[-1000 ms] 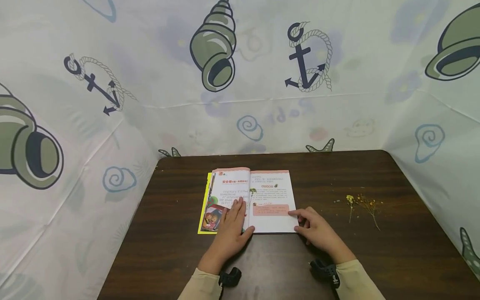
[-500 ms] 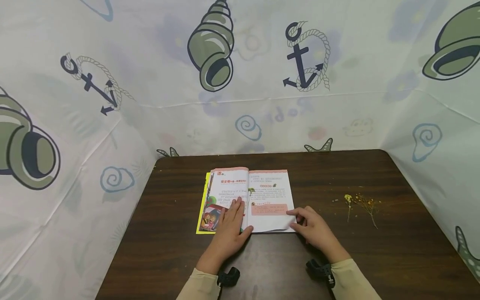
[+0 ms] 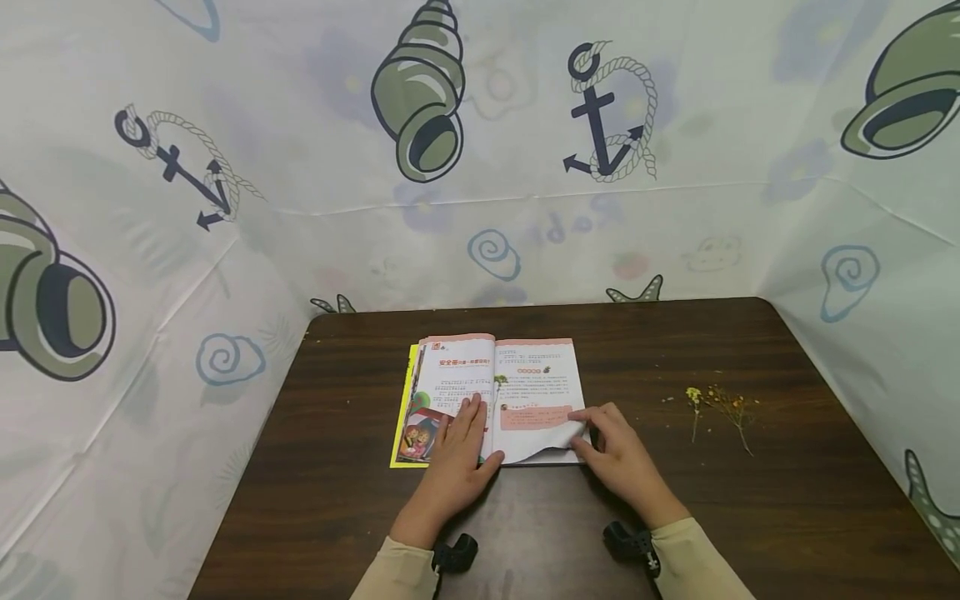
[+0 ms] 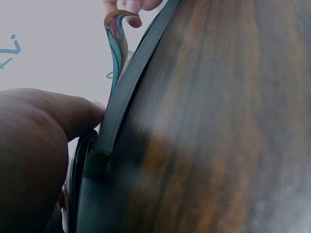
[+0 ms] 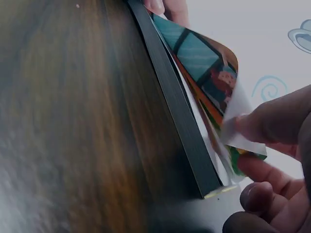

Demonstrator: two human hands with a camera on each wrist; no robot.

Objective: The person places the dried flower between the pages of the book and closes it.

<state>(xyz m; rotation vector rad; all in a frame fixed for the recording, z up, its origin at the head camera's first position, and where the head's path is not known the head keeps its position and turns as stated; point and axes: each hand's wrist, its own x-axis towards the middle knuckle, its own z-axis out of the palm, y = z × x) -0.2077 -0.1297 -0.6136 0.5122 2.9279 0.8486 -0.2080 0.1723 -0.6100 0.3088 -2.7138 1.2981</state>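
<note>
An open book [image 3: 536, 362] with printed pages lies on the dark wooden table. My left hand [image 3: 459, 454] rests on its left page, fingers spread, thumb near the spine at the bottom. At the lower right corner, my right hand [image 3: 618, 446] pinches a page [image 3: 543, 437] whose bottom edge curls up off those beneath. From the right wrist, the colourful underside of the lifted page [image 5: 194, 53] shows, with my thumb against the page's turned corner. The left wrist view shows the book's thick bottom edge [image 4: 131, 87] beside my left thumb [image 4: 80, 114].
Small dried yellow flowers [image 3: 723, 408] lie on the table [image 3: 337, 500] to the right of the book. A pale printed cloth [image 3: 525, 150] with shells and anchors stands behind and along both sides. Each wrist wears a black device [image 3: 456, 553].
My right hand has moved a little left and lifted the lower right corner of the right page, which now curls upward. The left hand stays on the left page.
</note>
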